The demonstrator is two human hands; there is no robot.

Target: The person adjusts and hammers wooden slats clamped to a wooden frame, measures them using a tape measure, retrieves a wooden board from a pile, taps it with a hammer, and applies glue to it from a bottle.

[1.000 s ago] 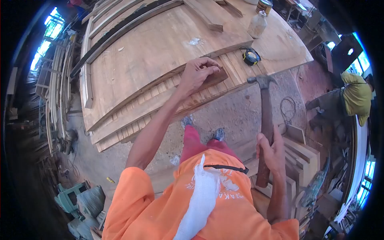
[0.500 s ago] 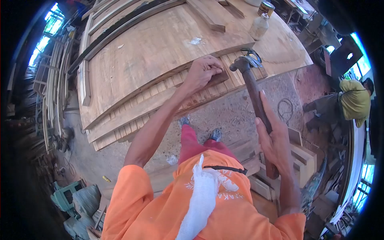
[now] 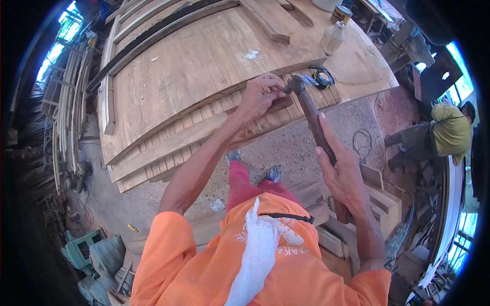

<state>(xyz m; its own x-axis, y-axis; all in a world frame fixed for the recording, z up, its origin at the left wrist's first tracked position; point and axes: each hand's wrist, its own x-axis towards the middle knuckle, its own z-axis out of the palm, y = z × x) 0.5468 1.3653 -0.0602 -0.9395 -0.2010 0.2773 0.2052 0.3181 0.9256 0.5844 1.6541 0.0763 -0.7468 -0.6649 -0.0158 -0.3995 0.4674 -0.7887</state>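
Observation:
My right hand [image 3: 343, 171] is wrapped around the wooden handle of a claw hammer [image 3: 313, 116]. The hammer's head is close to the fingertips of my left hand [image 3: 262, 96]. Those fingers are pinched together over the end of a short dark wood piece [image 3: 282, 104]; anything between them is too small to make out. Under the left hand and forearm lies a long wooden board [image 3: 168, 140] on a slatted wooden panel [image 3: 171, 159]. Just beyond the hammer head rests a black and yellow tape measure [image 3: 322, 78].
A large wooden panel [image 3: 189, 71] lies on the worktable [image 3: 365, 66]. A bottle [image 3: 333, 38] and a can [image 3: 341, 14] stand at the back right. Cut boards [image 3: 380, 204] are stacked at my right. Another person [image 3: 449, 130] bends over at the far right.
The hammer head has moved left and slightly down toward my left fingers, uncovering more of the tape measure. My left hand stays nearly in place, still pinched.

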